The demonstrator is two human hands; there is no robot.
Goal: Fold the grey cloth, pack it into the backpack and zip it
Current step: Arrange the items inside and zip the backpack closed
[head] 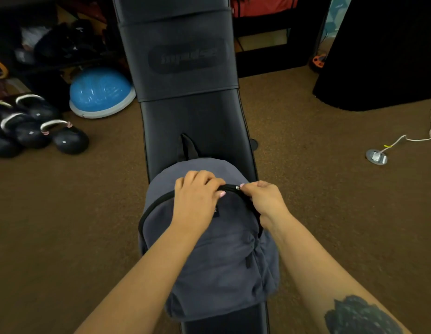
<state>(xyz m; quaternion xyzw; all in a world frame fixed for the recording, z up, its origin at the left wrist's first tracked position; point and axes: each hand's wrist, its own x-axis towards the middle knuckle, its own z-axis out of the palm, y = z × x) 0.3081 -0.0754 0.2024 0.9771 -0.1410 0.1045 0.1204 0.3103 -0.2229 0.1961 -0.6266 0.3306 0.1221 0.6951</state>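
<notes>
Grey backpack (216, 249) lying flat along a black padded bench (192, 116), top end away from the body. Left hand (197, 196) spread over the top of the bag, fingers curled over the black zip line, thumb laid beside it, bracing the fabric. Right hand (262, 198) just beside the left, thumb and fingertips pinched on the small metal zip pull (238, 188) at the crown of the bag. Zip (156, 206) on the left hand's outer side apparently closed, running down the bag's edge; stretch under the right wrist hidden, so cannot tell whether shut or open. No grey cloth in sight, so probably folded and packed inside already. Judged near the end: folding and packing done, zipping under way, only the last run of the pull left. Kettlebells (67, 138) and blue half-ball (101, 92) on brown carpet (306, 189), well off beyond the left hand.
</notes>
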